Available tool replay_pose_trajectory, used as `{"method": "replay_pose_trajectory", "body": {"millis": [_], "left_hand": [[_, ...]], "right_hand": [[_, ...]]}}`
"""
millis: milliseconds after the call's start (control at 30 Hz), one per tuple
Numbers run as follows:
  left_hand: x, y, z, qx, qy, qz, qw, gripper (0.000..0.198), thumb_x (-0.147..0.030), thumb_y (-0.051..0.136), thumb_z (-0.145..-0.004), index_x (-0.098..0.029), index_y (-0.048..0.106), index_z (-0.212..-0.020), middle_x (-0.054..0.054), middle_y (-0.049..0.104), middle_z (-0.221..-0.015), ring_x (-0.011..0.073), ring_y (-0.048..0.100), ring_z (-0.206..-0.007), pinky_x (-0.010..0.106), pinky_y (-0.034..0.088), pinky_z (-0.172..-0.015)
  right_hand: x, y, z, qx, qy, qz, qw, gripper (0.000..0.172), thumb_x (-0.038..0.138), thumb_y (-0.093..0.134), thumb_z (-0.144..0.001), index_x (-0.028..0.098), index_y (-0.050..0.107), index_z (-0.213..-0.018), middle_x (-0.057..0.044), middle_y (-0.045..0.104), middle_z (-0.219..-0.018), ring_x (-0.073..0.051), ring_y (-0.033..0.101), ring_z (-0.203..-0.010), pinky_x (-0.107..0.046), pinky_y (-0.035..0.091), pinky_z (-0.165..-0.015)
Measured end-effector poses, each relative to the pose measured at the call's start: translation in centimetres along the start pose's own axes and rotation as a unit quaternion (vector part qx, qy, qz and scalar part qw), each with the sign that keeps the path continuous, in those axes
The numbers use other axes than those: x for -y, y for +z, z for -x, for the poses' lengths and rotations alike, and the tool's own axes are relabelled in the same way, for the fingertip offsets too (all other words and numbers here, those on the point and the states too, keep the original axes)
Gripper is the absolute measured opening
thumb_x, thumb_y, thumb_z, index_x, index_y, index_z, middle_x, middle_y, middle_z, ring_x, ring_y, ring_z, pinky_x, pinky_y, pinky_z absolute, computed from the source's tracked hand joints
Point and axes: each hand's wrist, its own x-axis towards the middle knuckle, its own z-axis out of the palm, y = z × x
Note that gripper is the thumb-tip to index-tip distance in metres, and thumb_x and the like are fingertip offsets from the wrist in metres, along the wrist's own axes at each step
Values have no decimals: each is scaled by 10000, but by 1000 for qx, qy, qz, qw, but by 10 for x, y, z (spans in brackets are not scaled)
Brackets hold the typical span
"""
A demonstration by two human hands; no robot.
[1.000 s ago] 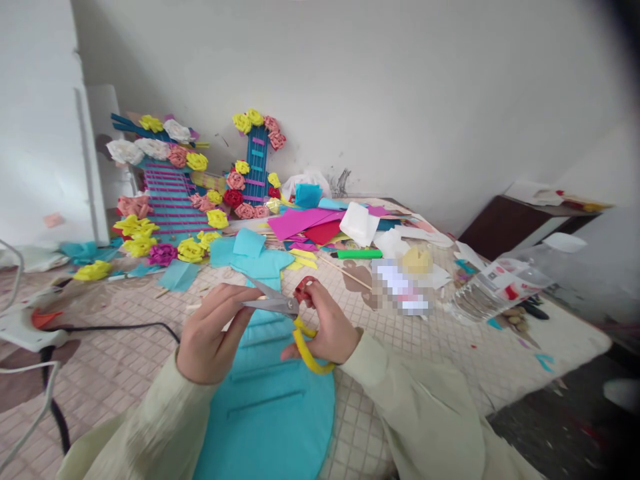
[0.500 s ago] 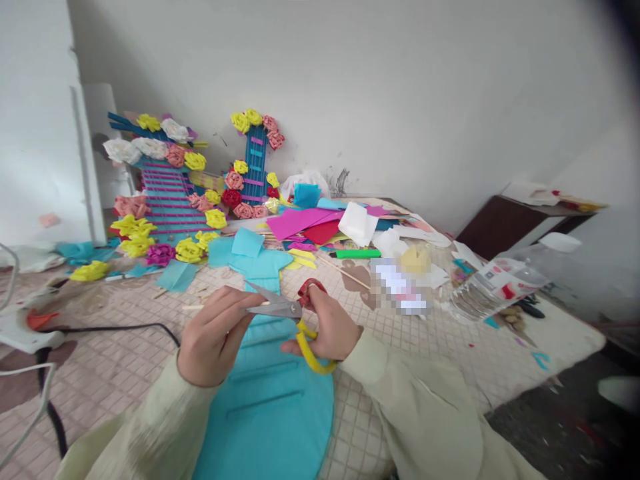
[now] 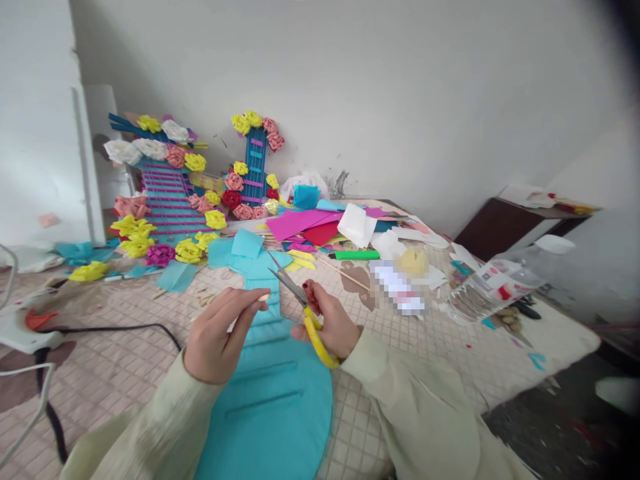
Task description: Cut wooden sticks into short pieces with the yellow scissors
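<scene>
My left hand (image 3: 220,333) pinches a short pale stick (image 3: 264,298), whose end shows at the fingertips. In my right hand (image 3: 333,323) are scissors (image 3: 303,293) with one red and one yellow handle, blades slightly apart and pointing up and left, clear of the stick. Beneath both hands lies a turquoise guitar-like shape (image 3: 280,427) with a round body, a narrow neck and several raised bars across it. Turquoise paper (image 3: 247,244) rests at its top end.
Two flower-trimmed pieces (image 3: 173,200) lean against the wall. Coloured paper sheets (image 3: 300,223), a green marker (image 3: 356,255) and a thin stick (image 3: 345,273) lie behind. At right is a water bottle (image 3: 495,287); at left, a white power strip (image 3: 30,327) with cables.
The scissors have moved right, away from my left hand, and turned more upright with their blades closer together. The stick end now shows at my left fingertips.
</scene>
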Motion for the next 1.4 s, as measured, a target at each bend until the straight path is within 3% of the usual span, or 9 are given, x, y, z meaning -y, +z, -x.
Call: {"method": "replay_pose_trajectory", "body": {"millis": [133, 433, 900, 1133, 1400], "left_hand": [[-2, -2, -1, -10, -8, -20, 1000, 200, -63, 471, -893, -151, 607, -1010, 18, 658, -791, 122, 606, -731, 222, 475, -659], [3, 1, 0, -9, 24, -33, 999, 218, -48, 464, -895, -157, 578, -1046, 27, 643, -848, 127, 596, -797, 227, 473, -717], [3, 0, -2, -21, 39, -45, 998, 217, -54, 478, -874, -166, 623, -990, 72, 688, -886, 174, 636, -794, 283, 521, -696], [-1, 0, -2, -25, 28, -42, 998, 214, -46, 492, -868, -161, 622, -994, 59, 686, -877, 160, 632, -787, 259, 506, -701], [0, -1, 0, -18, 34, -37, 999, 223, -39, 481, -874, -174, 608, -997, 48, 671, -871, 150, 617, -783, 249, 492, -696]], "right_hand": [[0, 0, 1, 25, -16, 32, 999, 567, 615, 652, -693, 181, 442, -991, -67, 526, -917, -201, 531, -774, -338, 466, -692], [3, -2, 1, 38, -71, 45, 996, 508, 547, 675, -707, 183, 440, -972, -85, 539, -947, -239, 530, -849, -369, 458, -740], [0, -2, 1, 51, -17, 69, 996, 463, 533, 685, -680, 209, 395, -837, -33, 520, -790, -196, 532, -694, -319, 446, -625], [2, 1, 3, 16, -59, 72, 996, 450, 529, 657, -714, 201, 409, -895, -57, 526, -853, -207, 521, -732, -326, 438, -648], [2, -4, 1, 26, -74, 105, 991, 441, 538, 635, -719, 207, 379, -856, -51, 496, -824, -209, 495, -727, -333, 422, -648]]}}
